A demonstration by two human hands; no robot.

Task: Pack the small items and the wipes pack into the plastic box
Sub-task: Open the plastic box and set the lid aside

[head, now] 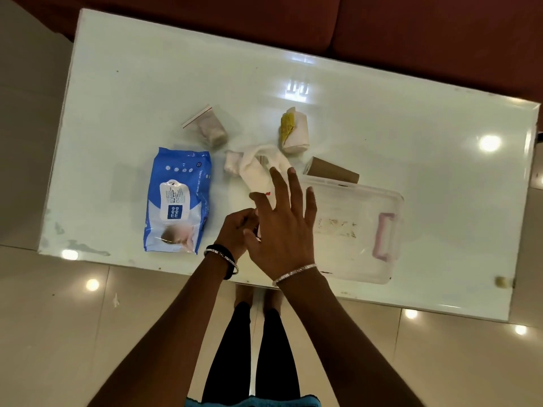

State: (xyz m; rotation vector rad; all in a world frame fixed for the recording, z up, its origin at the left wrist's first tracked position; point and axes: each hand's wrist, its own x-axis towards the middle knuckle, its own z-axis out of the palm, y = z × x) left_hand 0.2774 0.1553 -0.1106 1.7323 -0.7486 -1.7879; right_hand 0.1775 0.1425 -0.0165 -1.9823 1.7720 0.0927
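The right hand (282, 227) is spread open above a white cloth (258, 171); the left hand (235, 233), curled, is partly hidden, its grip untellable. Bare tabletop (147, 83) lies at twelve o'clock; the plastic box (361, 224) sits at three o'clock, near the table's front edge.

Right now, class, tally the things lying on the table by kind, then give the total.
Wipes pack: 1
Zip bag: 1
White cloth items: 2
Paper roll: 1
Brown carton: 1
Plastic box: 1
Total: 7

Right hand (282, 227) hides the left hand's fingers (249, 214) — grip unclear.
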